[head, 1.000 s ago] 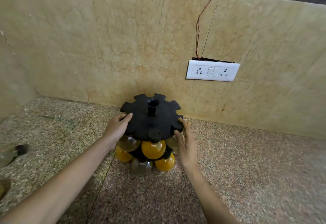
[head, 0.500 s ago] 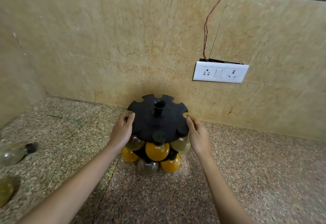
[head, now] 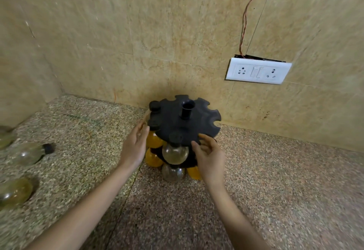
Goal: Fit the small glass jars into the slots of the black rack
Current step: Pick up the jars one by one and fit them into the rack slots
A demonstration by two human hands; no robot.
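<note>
A speckled granite bench [head: 275,190] is running up to a wall of beige stone tiles [head: 167,33], meeting a side wall at the far left corner. A white switch plate [head: 258,71] is sitting on the back wall, with a thin red wire [head: 244,23] climbing from it. The black rack [head: 184,120] is standing near the bench's back edge, close to the wall, with capped glass jars hanging in the slots of its two tiers: an amber jar [head: 154,139] on the left and a clear jar [head: 175,153] at the front. Three loose jars are lying along the left edge of the bench; the nearest to the rack [head: 29,153] is on its side. The left hand [head: 134,149] is resting open beside the rack's left rim, fingers spread near the amber jar and holding nothing. The right hand [head: 210,157] is curling loosely at the front right rim, also empty. Compared with half a second ago, the rack is showing turned: the amber jar that was facing front is now at the left, the clear one is in front, and both hands are sitting lower.
</note>
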